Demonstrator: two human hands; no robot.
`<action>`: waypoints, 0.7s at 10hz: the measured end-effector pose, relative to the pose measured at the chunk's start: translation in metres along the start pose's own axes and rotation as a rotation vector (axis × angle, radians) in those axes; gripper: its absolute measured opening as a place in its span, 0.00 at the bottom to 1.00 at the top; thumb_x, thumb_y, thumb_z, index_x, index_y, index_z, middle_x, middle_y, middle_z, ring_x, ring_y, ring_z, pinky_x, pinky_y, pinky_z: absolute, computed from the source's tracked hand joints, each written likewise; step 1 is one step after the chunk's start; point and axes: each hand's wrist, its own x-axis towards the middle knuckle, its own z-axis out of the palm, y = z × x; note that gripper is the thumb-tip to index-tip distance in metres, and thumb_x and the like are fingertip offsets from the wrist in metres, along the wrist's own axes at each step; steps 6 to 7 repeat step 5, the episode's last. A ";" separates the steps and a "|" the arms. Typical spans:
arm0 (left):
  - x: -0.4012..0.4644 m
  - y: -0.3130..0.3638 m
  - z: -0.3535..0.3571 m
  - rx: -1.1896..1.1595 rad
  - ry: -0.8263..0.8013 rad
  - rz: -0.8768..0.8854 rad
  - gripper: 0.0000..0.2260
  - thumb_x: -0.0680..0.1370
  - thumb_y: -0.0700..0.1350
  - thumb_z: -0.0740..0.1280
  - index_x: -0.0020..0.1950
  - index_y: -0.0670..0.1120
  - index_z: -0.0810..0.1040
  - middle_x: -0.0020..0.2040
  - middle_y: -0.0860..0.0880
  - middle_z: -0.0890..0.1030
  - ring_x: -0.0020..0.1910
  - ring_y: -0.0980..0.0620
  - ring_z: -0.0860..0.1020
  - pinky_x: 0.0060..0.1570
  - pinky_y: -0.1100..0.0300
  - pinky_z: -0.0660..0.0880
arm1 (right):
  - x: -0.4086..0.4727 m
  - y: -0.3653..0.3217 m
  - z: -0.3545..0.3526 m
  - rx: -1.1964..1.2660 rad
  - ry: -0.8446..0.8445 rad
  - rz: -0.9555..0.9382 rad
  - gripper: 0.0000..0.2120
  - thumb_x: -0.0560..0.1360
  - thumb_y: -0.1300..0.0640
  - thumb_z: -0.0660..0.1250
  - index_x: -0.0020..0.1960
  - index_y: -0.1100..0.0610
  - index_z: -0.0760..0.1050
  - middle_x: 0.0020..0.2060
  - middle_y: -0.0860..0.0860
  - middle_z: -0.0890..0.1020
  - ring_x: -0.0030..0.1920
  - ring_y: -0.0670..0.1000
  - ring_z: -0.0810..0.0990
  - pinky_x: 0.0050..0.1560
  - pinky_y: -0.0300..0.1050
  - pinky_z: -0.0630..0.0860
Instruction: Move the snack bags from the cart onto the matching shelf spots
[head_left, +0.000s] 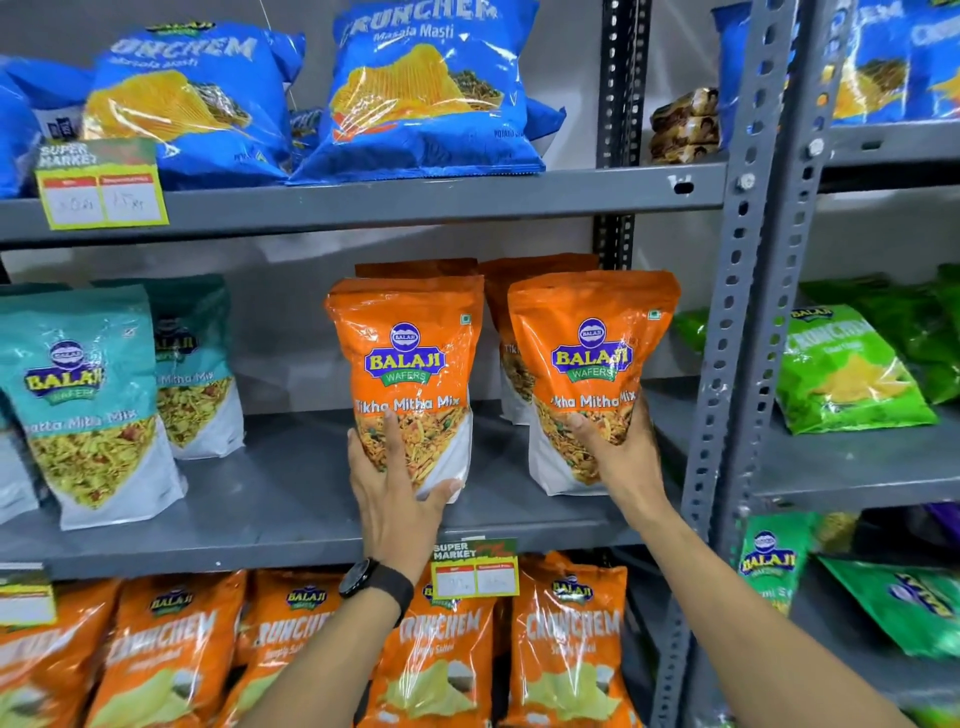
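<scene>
Two orange Tikha Mitha Mix bags stand upright on the grey middle shelf (291, 514). My left hand (397, 486) grips the lower part of the left orange bag (410, 358), thumb under its white bottom corner. My right hand (621, 452) holds the lower part of the right orange bag (592, 353). Behind them stand two more orange bags (524, 275) of the same kind, mostly hidden. The cart is out of view.
Teal Khatta Mitha Mix bags (88, 395) stand at the left of the same shelf. Blue Crunchem bags (426, 93) fill the shelf above, orange Crunchem bags (566, 639) the shelf below. A grey upright post (737, 312) separates a right rack with green bags (841, 369). Price tag (475, 569) hangs on the shelf edge.
</scene>
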 end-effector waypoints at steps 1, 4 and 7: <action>0.000 -0.001 0.002 0.013 -0.003 0.002 0.53 0.73 0.58 0.76 0.83 0.61 0.38 0.84 0.42 0.45 0.83 0.37 0.51 0.76 0.40 0.64 | -0.002 -0.003 -0.001 0.000 -0.020 0.018 0.43 0.69 0.31 0.72 0.79 0.42 0.61 0.72 0.48 0.77 0.70 0.54 0.78 0.72 0.63 0.75; -0.004 0.003 -0.015 -0.022 -0.078 -0.022 0.52 0.74 0.62 0.72 0.81 0.64 0.33 0.84 0.45 0.38 0.84 0.37 0.48 0.77 0.40 0.63 | -0.012 -0.009 0.002 -0.033 0.033 0.058 0.51 0.67 0.24 0.71 0.82 0.37 0.51 0.76 0.48 0.73 0.74 0.56 0.75 0.74 0.69 0.71; -0.004 -0.009 -0.041 -0.055 -0.010 0.000 0.50 0.75 0.64 0.69 0.81 0.62 0.33 0.85 0.46 0.38 0.84 0.39 0.50 0.77 0.41 0.64 | -0.029 -0.014 0.013 -0.154 0.139 -0.006 0.54 0.70 0.23 0.66 0.84 0.41 0.41 0.81 0.54 0.65 0.80 0.60 0.64 0.78 0.70 0.63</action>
